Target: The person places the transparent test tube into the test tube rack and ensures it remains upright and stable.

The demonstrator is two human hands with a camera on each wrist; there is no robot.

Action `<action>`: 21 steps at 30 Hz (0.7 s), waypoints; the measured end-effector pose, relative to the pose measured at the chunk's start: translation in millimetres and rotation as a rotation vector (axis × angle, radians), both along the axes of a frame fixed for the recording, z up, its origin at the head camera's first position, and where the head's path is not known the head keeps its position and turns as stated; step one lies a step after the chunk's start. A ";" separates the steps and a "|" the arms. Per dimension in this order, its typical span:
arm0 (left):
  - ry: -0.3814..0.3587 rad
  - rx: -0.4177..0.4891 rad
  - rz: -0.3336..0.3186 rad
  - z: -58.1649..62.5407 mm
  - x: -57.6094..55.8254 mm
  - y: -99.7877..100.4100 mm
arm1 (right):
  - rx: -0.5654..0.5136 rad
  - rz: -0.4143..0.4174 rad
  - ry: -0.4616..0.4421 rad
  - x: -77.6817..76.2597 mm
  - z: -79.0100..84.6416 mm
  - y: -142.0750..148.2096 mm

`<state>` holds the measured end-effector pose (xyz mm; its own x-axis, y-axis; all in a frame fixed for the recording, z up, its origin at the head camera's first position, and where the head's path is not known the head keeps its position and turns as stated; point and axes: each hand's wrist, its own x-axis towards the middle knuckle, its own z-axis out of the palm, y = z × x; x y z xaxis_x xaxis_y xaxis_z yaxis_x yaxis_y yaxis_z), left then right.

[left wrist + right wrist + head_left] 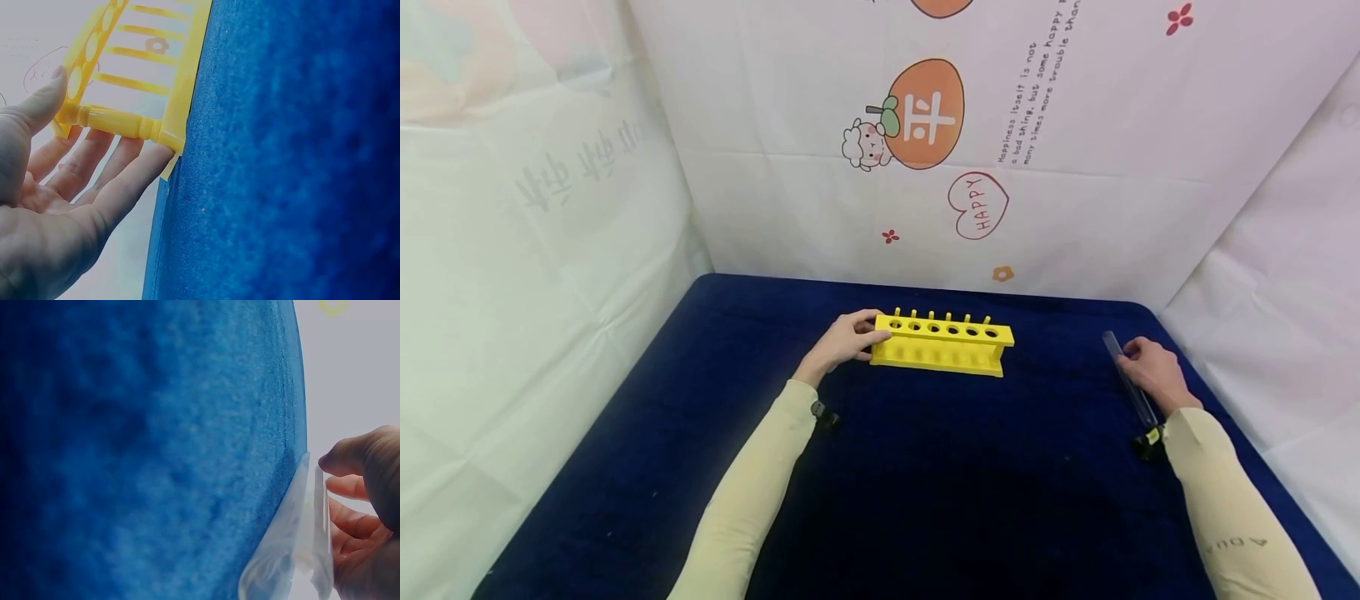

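Observation:
A yellow test tube rack (943,352) stands towards the back of the dark blue table, a row of round holes along its top and several pegs behind. My left hand (850,335) grips its left end; the left wrist view shows the thumb against the top bar and the fingers around the end post. Near the table's right side my right hand (1156,375) is beside clear tubes (1131,382). In the right wrist view two clear tubes (269,565) appear side by side, with thumb and fingertips at the nearer one's edge; contact is unclear.
Dark blue cloth covers the table (925,483). White printed curtains (790,167) hang behind it and along both sides. A small dark wrist camera (826,415) is strapped to the left wrist and another (1147,443) to the right.

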<state>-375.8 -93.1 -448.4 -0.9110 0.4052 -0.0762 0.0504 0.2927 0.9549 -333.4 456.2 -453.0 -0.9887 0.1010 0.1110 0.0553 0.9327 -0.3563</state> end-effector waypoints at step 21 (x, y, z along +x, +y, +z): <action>0.008 -0.003 -0.002 -2.2 -3.0 -0.5 | -0.042 0.016 -0.084 0.0 3.7 -2.1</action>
<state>-378.8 -93.6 -450.6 -0.9108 0.4069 -0.0699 0.0590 0.2958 0.9534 -333.4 454.0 -449.2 -0.9958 0.0880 0.0238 0.0719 0.9181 -0.3897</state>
